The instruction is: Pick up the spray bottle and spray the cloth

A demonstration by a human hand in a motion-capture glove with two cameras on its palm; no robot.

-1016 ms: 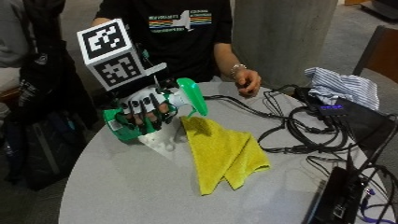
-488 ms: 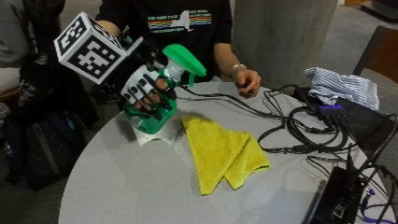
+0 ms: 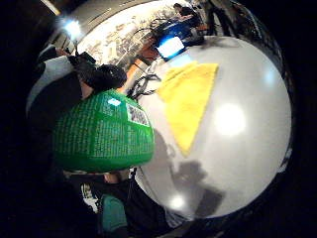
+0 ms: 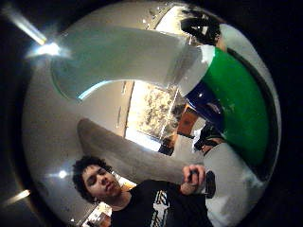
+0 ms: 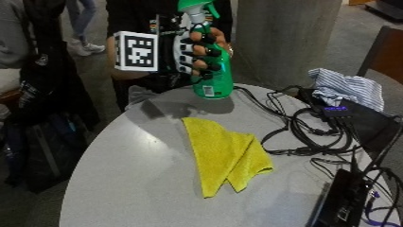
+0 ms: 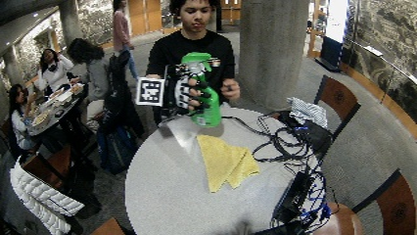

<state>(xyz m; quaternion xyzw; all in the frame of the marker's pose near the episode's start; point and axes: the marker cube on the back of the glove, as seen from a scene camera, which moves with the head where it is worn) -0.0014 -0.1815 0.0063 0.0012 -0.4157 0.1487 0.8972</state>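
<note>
The spray bottle [image 5: 211, 71] is up off the desk [image 5: 126, 179], held upright in the air over the desk's far edge, and we read that as the lift done and the aiming about to come. Our gloved right hand [image 5: 189, 54] wraps its fingers [image 5: 205, 52] around the bottle's waist below the green spray head, which sits above the hand; we judge this hold good for carrying, though whether a finger rests on the trigger we cannot tell. From the palm views the green body fills much of the picture close against the palm. To the right of the hand and lower, the yellow cloth [image 5: 226, 156] lies folded and flat in the middle of the desk, well apart from the bottle, so we think the nozzle needs to tip down and toward it. Nothing stands between bottle and cloth. Further right, a tangle of black cables [image 5: 308, 127] runs just beside the cloth, and a striped cloth [image 5: 346, 87] and dark electronics [image 5: 343, 203] sit at the right rim; we judge that stray mist could reach them.
</note>
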